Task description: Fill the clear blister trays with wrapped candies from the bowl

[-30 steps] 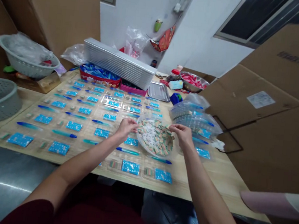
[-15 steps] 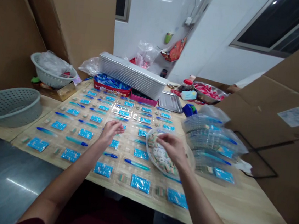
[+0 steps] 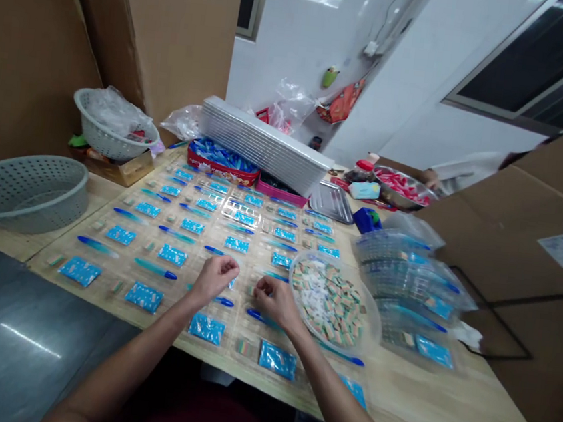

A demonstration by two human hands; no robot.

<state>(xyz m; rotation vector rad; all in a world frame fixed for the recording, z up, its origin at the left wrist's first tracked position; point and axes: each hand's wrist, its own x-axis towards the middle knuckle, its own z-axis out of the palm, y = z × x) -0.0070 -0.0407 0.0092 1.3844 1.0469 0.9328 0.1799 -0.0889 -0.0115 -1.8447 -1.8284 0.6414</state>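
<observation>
Clear plastic blister trays (image 3: 237,324), head view: laid edge to edge across the bench (image 3: 441,416) in rows, their pockets carrying blue-capped pens (image 3: 263,318), blue foil packets (image 3: 206,328) and small striped blocks (image 3: 244,347). Both hands hover over the near rows, just above the trays.

Left hand (image 3: 212,279): fingers (image 3: 222,270) curled together in a loose fist, anything inside hidden. Right hand (image 3: 276,302): fingers (image 3: 260,288) bunched downward beside a pen; whether they pinch anything cannot be told. The hands stand near each other, apart.

Right of the hands: a round clear dish (image 3: 290,286) heaped with striped blocks and white pieces (image 3: 327,303), beside a stack of filled clear bags (image 3: 414,292).

Far end of the bench: a stack of white trays (image 3: 265,145), a red tin of blue packets (image 3: 221,163), a pink box (image 3: 278,190) and a metal tray (image 3: 330,201). Far left: a grey perforated basin (image 3: 24,194). Far right: a steel bowl of red items (image 3: 402,189), with another person's pale sleeve (image 3: 462,166) beyond it.

Handling (judged): the trays look light and thin, likely to flex, so are best taken by an outer edge with both hands. Pens may roll and slip from their pockets; slick packets and tiny blocks suit a fingertip pinch.
</observation>
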